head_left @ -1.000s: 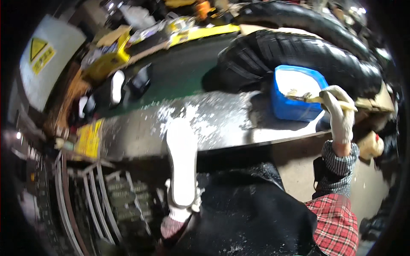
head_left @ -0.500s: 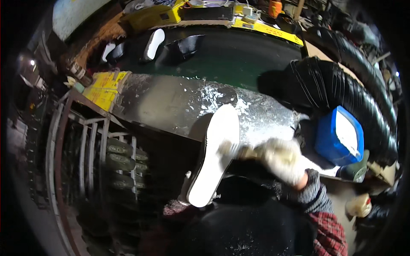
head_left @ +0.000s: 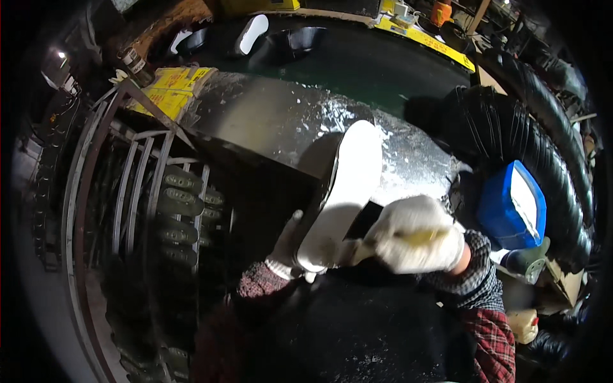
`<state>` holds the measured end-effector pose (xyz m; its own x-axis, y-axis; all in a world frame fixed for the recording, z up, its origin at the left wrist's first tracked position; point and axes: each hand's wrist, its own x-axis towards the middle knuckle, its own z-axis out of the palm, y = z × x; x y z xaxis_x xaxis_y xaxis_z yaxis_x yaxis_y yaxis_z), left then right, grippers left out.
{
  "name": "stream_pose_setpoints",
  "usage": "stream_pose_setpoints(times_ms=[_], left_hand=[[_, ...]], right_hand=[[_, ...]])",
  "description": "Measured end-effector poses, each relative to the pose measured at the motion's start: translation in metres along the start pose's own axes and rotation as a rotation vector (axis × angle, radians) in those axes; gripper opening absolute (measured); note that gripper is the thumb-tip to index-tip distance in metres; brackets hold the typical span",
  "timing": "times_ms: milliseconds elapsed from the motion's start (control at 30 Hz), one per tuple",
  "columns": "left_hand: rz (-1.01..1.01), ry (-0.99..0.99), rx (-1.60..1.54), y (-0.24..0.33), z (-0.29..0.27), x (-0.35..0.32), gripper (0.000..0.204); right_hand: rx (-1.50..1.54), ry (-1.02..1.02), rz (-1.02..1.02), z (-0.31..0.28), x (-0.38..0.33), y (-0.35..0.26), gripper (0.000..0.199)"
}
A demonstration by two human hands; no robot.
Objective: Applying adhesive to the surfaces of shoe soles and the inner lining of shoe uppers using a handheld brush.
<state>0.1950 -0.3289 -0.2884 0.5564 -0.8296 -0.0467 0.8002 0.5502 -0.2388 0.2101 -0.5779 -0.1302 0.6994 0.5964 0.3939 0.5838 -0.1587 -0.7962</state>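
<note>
My left hand (head_left: pixel 285 246), in a white glove, holds a shoe (head_left: pixel 340 191) from below, its white sole turned up toward me and its toe pointing away over the metal table (head_left: pixel 268 121). My right hand (head_left: pixel 418 233), also gloved, is closed on a small brush with a yellowish handle (head_left: pixel 418 237), pressed against the heel end of the sole. The brush tip is hidden between glove and sole.
A blue tub (head_left: pixel 511 207) stands to the right, by thick black ribbed hoses (head_left: pixel 530 147). A green conveyor belt (head_left: pixel 357 60) behind the table carries a white sole (head_left: pixel 250 33) and dark shoes. A metal rack (head_left: pixel 153 198) with dark shoe lasts is at left.
My right hand came from the blue tub over to the shoe and now rests at its heel. The view swung left and down; the shoe sits closer and tilted.
</note>
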Motion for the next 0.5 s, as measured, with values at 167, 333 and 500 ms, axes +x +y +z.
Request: stream_pose_setpoints(times_ms=[167,333,500], left_hand=[[0.022,-0.061,0.131,-0.004,0.006,0.003,0.073],[0.076,-0.101,0.202,-0.003,0.001,-0.003,0.071],[0.181,0.191,0.178,-0.008,0.012,0.0,0.071]], right_hand=[[0.042,0.255,0.28,0.016,-0.007,-0.004,0.013],[0.228,0.056,0.256,0.017,-0.057,-0.027,0.014],[0.332,0.22,0.138,0.03,-0.061,-0.013,0.016]])
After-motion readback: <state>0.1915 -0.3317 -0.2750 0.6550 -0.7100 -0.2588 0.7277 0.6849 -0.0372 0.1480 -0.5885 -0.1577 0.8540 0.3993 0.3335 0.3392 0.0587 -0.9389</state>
